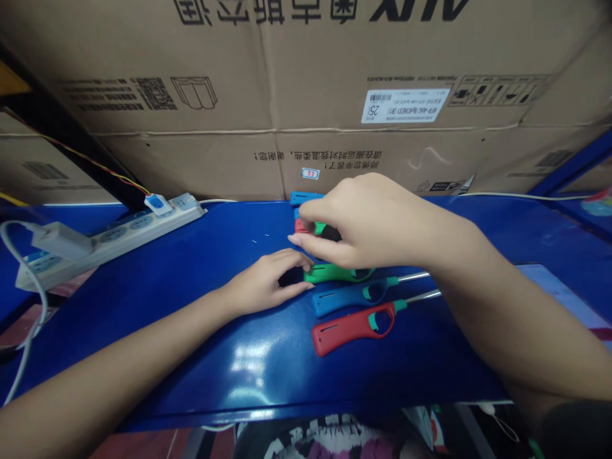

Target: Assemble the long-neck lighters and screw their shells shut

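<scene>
My right hand reaches over the back of a row of long-necked gas lighters. Its thumb and index finger close on the butt end of a red lighter, whose rest lies hidden beneath the hand. My left hand pinches at the butt end of a green lighter. Nearer to me lie a blue lighter and another red lighter, side by side, with their metal necks pointing right. Behind the right hand, a further blue lighter shows only partly.
A large cardboard box stands along the back of the blue table. At the left lies a power strip with a white plug and cable. A pale flat item with a red edge lies at the right, partly behind my forearm.
</scene>
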